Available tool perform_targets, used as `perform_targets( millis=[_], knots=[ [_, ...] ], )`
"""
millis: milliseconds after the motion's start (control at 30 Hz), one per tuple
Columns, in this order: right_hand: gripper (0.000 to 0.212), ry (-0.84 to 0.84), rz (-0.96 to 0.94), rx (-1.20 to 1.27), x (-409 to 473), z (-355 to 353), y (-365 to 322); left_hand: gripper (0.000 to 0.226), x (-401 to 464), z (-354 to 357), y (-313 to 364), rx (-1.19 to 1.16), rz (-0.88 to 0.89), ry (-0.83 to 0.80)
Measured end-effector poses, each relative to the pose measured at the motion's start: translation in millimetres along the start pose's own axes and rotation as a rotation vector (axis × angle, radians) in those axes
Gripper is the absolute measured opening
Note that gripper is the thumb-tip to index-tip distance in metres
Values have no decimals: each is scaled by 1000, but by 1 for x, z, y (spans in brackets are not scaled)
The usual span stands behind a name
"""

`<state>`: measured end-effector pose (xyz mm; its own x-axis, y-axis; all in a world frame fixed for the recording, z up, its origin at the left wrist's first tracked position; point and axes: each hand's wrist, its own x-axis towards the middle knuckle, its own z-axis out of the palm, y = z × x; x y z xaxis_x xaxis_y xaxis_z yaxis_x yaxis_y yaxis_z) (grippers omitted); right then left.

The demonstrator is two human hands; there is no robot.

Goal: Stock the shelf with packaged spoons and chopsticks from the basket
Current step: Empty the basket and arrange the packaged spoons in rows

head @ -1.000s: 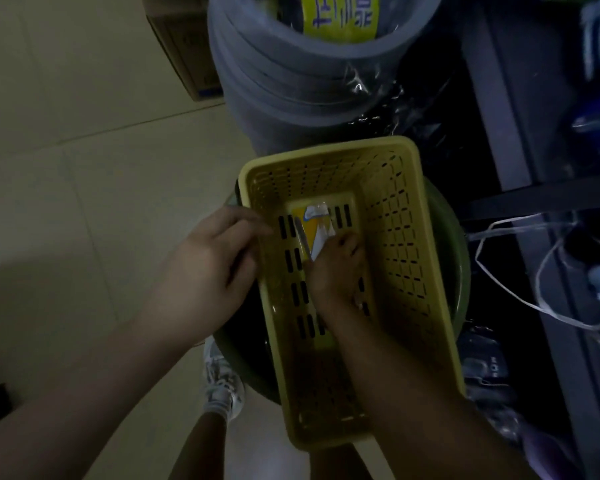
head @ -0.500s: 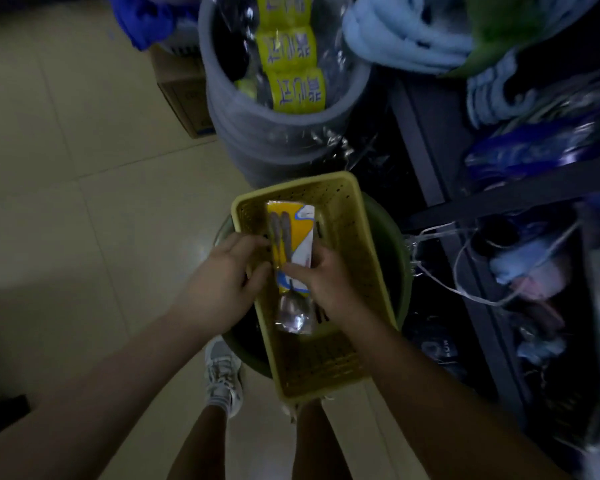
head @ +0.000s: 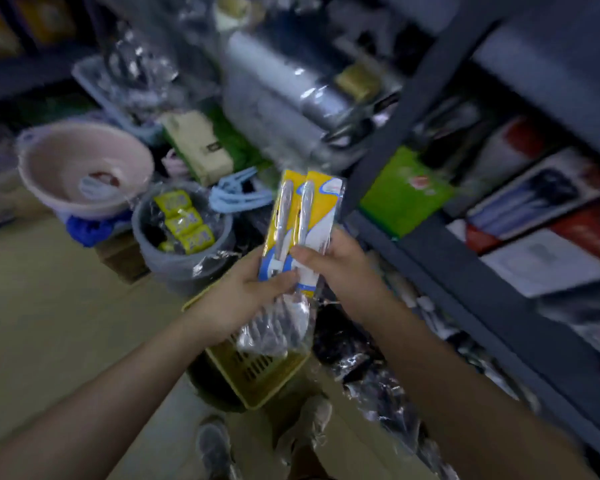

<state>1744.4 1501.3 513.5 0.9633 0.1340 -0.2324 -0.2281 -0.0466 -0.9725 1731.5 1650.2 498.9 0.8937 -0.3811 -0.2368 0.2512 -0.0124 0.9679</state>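
Transfer step: left hand (head: 246, 292) and right hand (head: 340, 268) fingers grip two yellow-carded, clear-wrapped spoon packs (head: 300, 233) above the yellow slotted plastic basket (head: 257, 372); next, carry them to the dark metal shelf (head: 465, 271).

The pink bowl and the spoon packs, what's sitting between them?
In the head view, a grey bucket with yellow packets sits between the pink bowl and the spoon packs.

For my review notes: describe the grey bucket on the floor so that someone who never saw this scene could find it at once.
Start at the pink basin at the left of the frame. Just to its lower right, left of the spoon packs that the person holds up, stands the grey bucket. It is the only round grey tub, and shiny yellow-labelled packets are piled inside it.
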Motion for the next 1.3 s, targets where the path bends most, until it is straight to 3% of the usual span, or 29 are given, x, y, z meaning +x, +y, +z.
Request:
perform_targets(
  millis=[200,400,500,600,700,833,1033,1167,1300],
  knots=[
    [12,296,-209,-150,-70,-76,-91,23,1,68,94,120,156,-223],
    [12,635,-376,-350,-156,-179,-160,17,16,159,177,199,355,-286],
    [10,820,-377,-573,-190,-242,-177,19,35,212,213,298,411,-335],
    [9,915,-256,-847,-214,-308,-180,17,61,268,239,396,420,-346],
    [20,821,-182,-1080,-222,-363,-178,29,87,311,256,454,427,-306],
    [36,563,-257,-1381,-200,-403,-187,38,122,348,273,506,435,-254],
    [44,206,-127,-1505,-167,-417,-201,33,156,356,278,501,374,-179],
    [27,199,-278,-1419,-164,-432,-202,34,169,337,275,518,339,-124],
    [18,289,-284,-1508,-158,-431,-207,33,182,316,274,543,297,-75]
  ],
)
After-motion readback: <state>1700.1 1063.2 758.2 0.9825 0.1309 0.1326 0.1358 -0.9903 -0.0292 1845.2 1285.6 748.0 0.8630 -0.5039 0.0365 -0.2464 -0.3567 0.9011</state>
